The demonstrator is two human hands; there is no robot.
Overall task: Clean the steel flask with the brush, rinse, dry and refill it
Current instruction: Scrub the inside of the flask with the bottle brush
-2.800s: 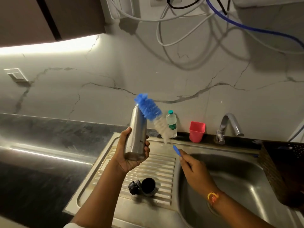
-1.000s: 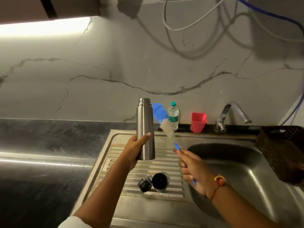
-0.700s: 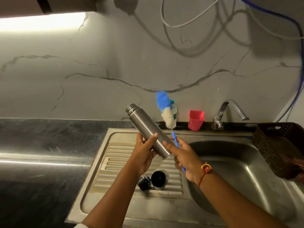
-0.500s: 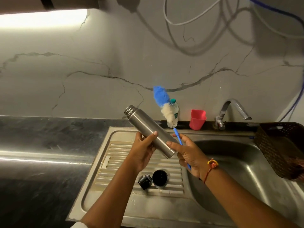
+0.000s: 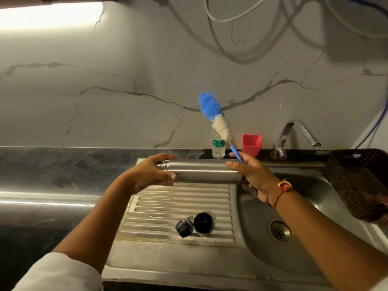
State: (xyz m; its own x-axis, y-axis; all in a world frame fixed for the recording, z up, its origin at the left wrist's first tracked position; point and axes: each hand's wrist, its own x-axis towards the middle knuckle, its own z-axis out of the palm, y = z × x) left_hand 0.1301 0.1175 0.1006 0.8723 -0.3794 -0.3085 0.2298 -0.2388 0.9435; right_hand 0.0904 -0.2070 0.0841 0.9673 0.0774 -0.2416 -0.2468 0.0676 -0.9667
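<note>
The steel flask [image 5: 201,170] lies horizontal in the air above the drainboard, its open mouth pointing left. My left hand [image 5: 150,175] grips its neck end. My right hand [image 5: 255,178] holds the blue handle of the bottle brush [image 5: 212,113], whose blue and white bristles point up and left, and its thumb touches the flask's base. The flask's black stopper [image 5: 183,228] and steel cap [image 5: 204,223] lie on the drainboard [image 5: 159,208] below.
The sink basin [image 5: 294,206] with its drain is at the right, the tap [image 5: 294,135] behind it. A small water bottle [image 5: 218,147] and a red cup [image 5: 252,144] stand on the back ledge. A dark woven basket [image 5: 361,179] sits at the far right.
The flask went from upright to tilted to fully horizontal. My left hand slid to its neck end, and my right hand, still holding the brush, came up against its base.
</note>
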